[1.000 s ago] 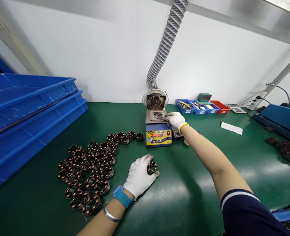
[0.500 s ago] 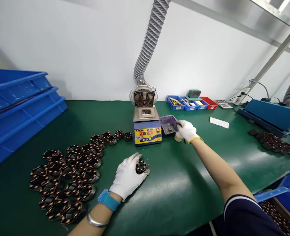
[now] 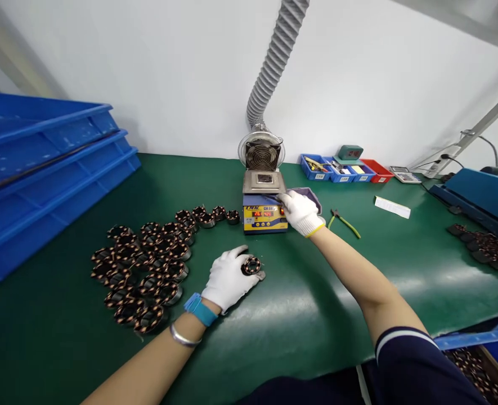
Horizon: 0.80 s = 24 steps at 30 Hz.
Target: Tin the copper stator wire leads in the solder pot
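Observation:
My left hand (image 3: 232,277), in a white glove, is closed around a small motor stator (image 3: 252,265), a black ring with copper windings, at the table's middle. My right hand (image 3: 300,212), also gloved, is closed at the front right of a solder pot (image 3: 264,219) with a yellow panel and lit red digits. A thin dark strip sticks out leftward from its fingertips along the pot's top edge; its kind is unclear. Behind that hand, a purple tray (image 3: 315,198) is partly hidden. Many more stators (image 3: 156,253) stand in a cluster left of my left hand.
Green-handled pliers (image 3: 345,224) lie right of my right hand. Blue bins (image 3: 316,167) and a red bin (image 3: 375,170) line the wall. Stacked blue crates (image 3: 54,163) stand at left. A grey duct (image 3: 274,67) rises behind the pot. A white box (image 3: 392,207) lies at right.
My right hand has moved left from the purple tray to the solder pot's front. The pliers now show fully. My left hand keeps holding the stator; the view has shifted.

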Tool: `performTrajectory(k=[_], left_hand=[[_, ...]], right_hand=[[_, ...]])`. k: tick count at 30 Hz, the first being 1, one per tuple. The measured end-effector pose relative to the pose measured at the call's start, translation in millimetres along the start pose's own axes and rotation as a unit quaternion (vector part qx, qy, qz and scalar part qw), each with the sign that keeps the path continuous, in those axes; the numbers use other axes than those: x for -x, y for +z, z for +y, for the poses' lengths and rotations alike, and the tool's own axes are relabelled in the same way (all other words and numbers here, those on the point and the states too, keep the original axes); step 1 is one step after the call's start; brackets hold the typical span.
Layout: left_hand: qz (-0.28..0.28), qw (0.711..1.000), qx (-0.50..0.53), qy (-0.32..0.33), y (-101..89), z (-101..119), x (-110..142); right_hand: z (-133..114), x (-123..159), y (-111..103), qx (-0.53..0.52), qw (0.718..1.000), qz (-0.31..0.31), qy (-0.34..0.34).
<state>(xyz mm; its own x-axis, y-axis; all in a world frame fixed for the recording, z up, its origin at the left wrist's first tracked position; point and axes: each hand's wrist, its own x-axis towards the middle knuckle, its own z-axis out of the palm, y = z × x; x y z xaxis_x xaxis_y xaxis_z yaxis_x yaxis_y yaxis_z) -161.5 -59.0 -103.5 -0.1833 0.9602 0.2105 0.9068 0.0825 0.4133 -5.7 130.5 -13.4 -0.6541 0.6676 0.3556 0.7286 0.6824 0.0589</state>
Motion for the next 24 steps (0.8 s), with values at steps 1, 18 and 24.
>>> performTrajectory(k=[1,18,24], left_hand=[[0.002,1.0,0.013,-0.001,-0.4,0,0],[0.067,0.964,0.252,-0.058,16.0,3,9],[0.056,0.982,0.177,-0.028,8.9,10,8]], right_hand=[[-6,-6,2,0.011,1.0,-0.008,-0.02],[-88,119,26,-0.327,0.941,-0.089,0.015],[-66,118,29,-0.286,0.951,-0.117,0.016]])
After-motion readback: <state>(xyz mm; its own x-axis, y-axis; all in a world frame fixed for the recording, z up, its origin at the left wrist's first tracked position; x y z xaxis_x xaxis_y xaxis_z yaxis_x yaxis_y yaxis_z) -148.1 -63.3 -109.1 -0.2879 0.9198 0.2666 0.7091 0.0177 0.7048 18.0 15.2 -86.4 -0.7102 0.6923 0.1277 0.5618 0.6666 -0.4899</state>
